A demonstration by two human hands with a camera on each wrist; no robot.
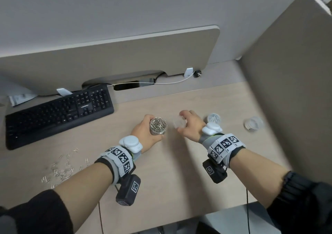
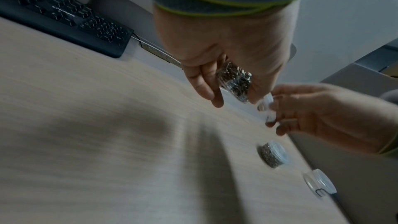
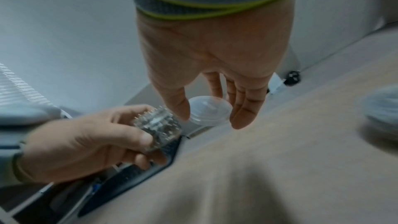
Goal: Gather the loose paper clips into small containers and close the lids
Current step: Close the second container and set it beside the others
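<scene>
Jar (image 1: 158, 126) brim-full of clips sits in the left hand (image 1: 143, 135), fingers wrapped round it, held above the counter (image 1: 170, 180). Right hand (image 1: 191, 126) just beside it, fingertips pinching a clear lid (image 3: 210, 111) by its rim, lid close to the jar's mouth, not on it. Past the right hand: a second filled jar (image 1: 213, 118), then an empty one (image 1: 253, 124). Loose clips (image 1: 62, 169) lie left of the left forearm.

Keyboard (image 1: 59, 115) far left on table (image 1: 170, 171); loose paper clips (image 1: 62, 167) before it. Filled container (image 1: 213, 118) right of centre, another container (image 1: 253, 123) further right, apart.
</scene>
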